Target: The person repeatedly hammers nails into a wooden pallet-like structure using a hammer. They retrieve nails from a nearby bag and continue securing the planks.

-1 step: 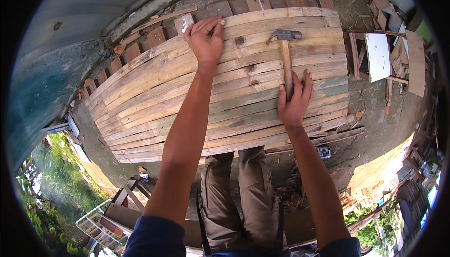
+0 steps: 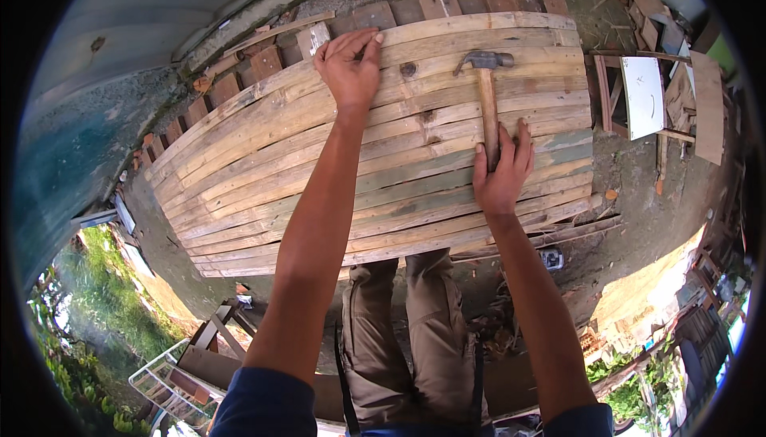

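A panel of long wooden slats [image 2: 263,154], bamboo-like and weathered, lies crosswise in front of me. My left hand [image 2: 351,70] is at its far edge, fingers bent and thumb near the index fingertip, closed on the outermost slat [image 2: 447,26]; the fingertips' undersides are hidden. On the right part of the panel lies a claw hammer [image 2: 487,106], its dark metal head pointing away from me and its wooden handle toward me. My right hand [image 2: 503,174] rests by the handle's near end, fingers spread, with the handle between thumb and index finger.
Short wooden blocks [image 2: 375,14] line the far side of the panel. To the right stand a white board [image 2: 643,98] and scrap wood [image 2: 658,22]. A thin pole [image 2: 578,231] lies near the panel's right front. A blue-grey wall [image 2: 88,110] rises at left.
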Motion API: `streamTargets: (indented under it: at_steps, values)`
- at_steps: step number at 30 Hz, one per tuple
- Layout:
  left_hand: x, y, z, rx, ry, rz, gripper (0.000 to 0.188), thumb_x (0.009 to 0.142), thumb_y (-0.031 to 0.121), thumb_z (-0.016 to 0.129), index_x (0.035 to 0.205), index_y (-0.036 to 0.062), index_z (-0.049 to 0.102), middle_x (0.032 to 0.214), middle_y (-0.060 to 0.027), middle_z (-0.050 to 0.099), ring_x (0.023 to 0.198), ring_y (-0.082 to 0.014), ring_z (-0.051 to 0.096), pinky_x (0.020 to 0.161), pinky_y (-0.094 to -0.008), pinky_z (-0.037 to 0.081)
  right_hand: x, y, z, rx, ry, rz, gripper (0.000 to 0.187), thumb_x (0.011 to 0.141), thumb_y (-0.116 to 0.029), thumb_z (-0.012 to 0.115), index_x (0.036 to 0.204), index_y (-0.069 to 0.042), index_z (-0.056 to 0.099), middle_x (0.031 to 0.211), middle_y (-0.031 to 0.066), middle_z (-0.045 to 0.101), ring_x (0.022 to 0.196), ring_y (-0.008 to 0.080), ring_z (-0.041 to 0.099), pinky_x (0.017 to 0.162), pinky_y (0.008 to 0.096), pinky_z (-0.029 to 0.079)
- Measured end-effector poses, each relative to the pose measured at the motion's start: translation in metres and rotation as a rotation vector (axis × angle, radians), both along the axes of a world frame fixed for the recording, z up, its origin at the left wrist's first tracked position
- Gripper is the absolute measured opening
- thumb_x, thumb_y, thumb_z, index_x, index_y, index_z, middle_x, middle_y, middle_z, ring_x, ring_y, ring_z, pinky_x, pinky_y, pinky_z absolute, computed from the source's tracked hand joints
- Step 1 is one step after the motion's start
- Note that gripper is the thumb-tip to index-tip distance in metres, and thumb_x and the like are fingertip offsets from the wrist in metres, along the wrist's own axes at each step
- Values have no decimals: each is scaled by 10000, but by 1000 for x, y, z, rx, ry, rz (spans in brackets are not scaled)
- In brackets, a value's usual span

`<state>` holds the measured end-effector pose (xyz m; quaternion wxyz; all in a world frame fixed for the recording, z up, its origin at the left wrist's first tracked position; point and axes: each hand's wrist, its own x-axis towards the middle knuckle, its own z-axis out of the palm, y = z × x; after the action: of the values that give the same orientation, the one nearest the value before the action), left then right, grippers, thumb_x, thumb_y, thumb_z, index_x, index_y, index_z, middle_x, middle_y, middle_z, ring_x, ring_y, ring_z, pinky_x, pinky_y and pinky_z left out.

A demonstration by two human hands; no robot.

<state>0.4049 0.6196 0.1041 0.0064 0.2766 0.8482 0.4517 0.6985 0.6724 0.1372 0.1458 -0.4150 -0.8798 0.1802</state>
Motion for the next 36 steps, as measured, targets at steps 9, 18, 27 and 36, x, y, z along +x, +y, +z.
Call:
streamTargets:
  at_steps: [9,18,27,36]
  values:
    - [-4,2,-6,-21,44,-26,129,884,220,775,964,124,808,1050,23,778,1091,-169,649,1148,-441,275,-10,4,3,-57,20,17,488,977,-212,622,1393,15,505,1504,274,417,1422,430,382,1160,562,271]
    - [-1,1,-6,-8,74,-27,90,874,190,778,941,136,803,1070,36,775,1098,-158,650,1148,-450,274,-55,-29,75,-956,358,-82,342,1089,-210,460,1289,60,523,960,220,681,698,322,673,683,431,526]
    - [-2,0,-6,-42,92,-9,89,852,178,784,924,129,801,1052,20,777,1074,-165,666,1124,-440,290,-119,-20,65,-636,154,98,299,1078,-231,484,1227,22,542,825,250,672,744,459,671,656,500,515]
    - [-2,0,-6,-25,76,-25,107,880,198,754,943,127,802,1079,16,772,1121,-166,649,1140,-452,279,-116,-11,67,-682,69,83,296,1081,-231,473,1238,11,536,832,279,672,767,490,667,652,525,506]
